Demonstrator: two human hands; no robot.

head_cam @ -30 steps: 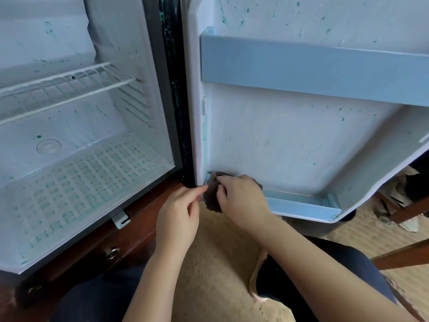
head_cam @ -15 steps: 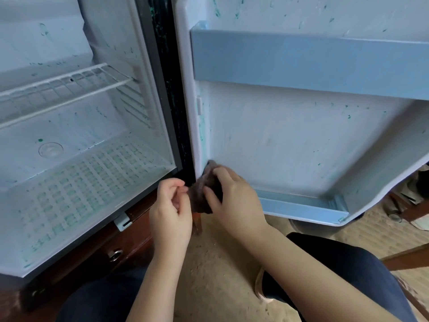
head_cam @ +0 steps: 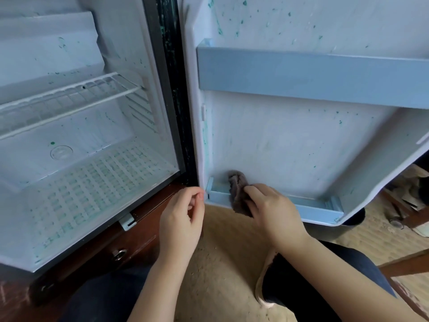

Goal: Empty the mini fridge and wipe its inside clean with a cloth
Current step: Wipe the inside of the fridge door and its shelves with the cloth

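Observation:
The mini fridge [head_cam: 92, 145] stands open at the left, its white inside speckled with green and holding only a wire shelf [head_cam: 69, 98]. Its door [head_cam: 301, 140] swings out to the right, with a blue upper rail [head_cam: 313, 73] and a blue bottom rail [head_cam: 308, 205]. My right hand [head_cam: 274, 212] grips a brown cloth [head_cam: 238, 194] and presses it onto the left end of the bottom rail. My left hand [head_cam: 183, 219] hovers just left of the door's lower corner, fingers curled, holding nothing I can see.
The fridge sits on a dark wooden cabinet [head_cam: 104, 247] with a round metal lock. Below lies a tan woven floor mat [head_cam: 222, 263]. My knee in dark trousers [head_cam: 325, 287] is at lower right. Wooden furniture legs [head_cam: 408, 214] stand at the far right.
My right hand has carried the cloth from the door's lower left corner up onto the bottom rail. My left hand has let go of the cloth and drawn slightly left.

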